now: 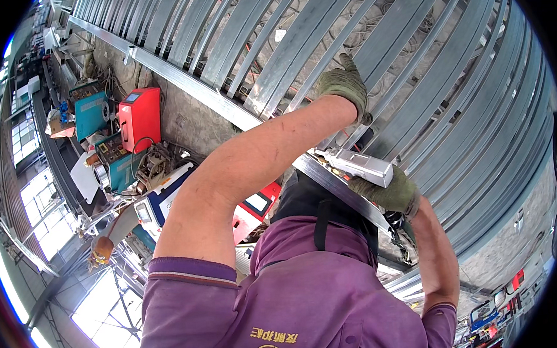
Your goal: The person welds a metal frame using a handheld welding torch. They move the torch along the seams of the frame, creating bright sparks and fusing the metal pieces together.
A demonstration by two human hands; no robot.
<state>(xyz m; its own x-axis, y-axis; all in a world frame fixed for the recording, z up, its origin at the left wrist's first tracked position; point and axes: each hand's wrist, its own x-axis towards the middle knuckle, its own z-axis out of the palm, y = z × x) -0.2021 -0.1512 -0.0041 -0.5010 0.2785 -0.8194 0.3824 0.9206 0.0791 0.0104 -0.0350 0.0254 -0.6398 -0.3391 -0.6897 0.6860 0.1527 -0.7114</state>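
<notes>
My left hand point(343, 85), in a grey-green work glove, rests on the galvanized metal bars point(309, 37), one finger stretched away from the rest. Part of its palm side is hidden. Closer to my body, my right hand point(393, 194), gloved alike, is wrapped round a silver box-shaped hand tool point(361, 164). That tool lies over a metal rail point(342, 186) at the near edge of the bars. I cannot make out its working end, between the bars and my left forearm.
Parallel slats form a wide panel joined to a long side rail point(159, 63). Left of it are a red machine point(141, 118), a teal machine point(91, 114) and cables on concrete. Another red-and-white machine point(255, 210) stands beside my body. Loose wires show beneath the slats.
</notes>
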